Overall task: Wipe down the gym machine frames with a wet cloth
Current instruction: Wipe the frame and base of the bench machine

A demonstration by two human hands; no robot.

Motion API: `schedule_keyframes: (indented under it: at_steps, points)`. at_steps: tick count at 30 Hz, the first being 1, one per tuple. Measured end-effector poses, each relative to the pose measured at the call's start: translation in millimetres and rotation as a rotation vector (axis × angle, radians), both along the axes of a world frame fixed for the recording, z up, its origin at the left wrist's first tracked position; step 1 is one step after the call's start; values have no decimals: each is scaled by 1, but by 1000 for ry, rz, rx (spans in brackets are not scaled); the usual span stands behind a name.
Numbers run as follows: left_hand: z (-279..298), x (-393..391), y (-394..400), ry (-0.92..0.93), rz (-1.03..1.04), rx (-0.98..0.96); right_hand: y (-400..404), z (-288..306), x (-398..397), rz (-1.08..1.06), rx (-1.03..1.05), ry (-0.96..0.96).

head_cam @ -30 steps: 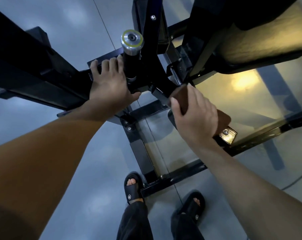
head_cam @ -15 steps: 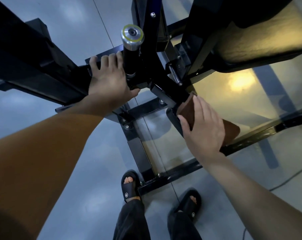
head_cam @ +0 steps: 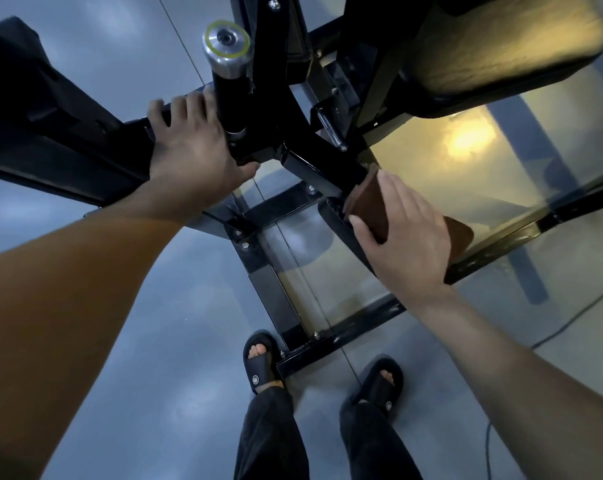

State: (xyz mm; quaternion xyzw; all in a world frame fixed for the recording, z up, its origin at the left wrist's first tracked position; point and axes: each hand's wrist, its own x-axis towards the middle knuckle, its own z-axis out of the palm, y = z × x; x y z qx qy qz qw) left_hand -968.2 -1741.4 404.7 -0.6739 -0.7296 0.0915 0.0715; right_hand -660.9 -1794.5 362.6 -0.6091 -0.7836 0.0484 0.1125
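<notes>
Pressing a brown cloth [head_cam: 369,206] flat on a slanted black bar [head_cam: 313,161] of the gym machine, the right hand [head_cam: 407,233] kept its fingers straight. The left hand [head_cam: 192,147] curled its fingers over another black bar [head_cam: 68,133], next to a post with a silver cap [head_cam: 227,43]. Two feet in black sandals [head_cam: 258,362] stood on the grey floor [head_cam: 175,341].

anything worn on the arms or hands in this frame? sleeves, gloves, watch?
Nothing visible. The left hand and right hand are bare: no gloves, rings or watch in view. Both forearms are uncovered as far as the frame shows; no sleeve edge appears.
</notes>
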Motion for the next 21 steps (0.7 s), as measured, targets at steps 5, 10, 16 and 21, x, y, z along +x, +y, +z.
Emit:
schedule_keyframes:
  at_steps: [5,10,16,21]
  points:
    - [1,-1,0,-8,8,0,15,-3,-61,-85,30,67]
    - [2,2,-1,20,18,-13,58,11,-139,64,-26,84]
    - [3,2,-1,12,1,-13,16,3,-31,50,-42,15]
    - [-1,1,-1,-3,-14,17,-17,-2,1,-151,-31,-49]
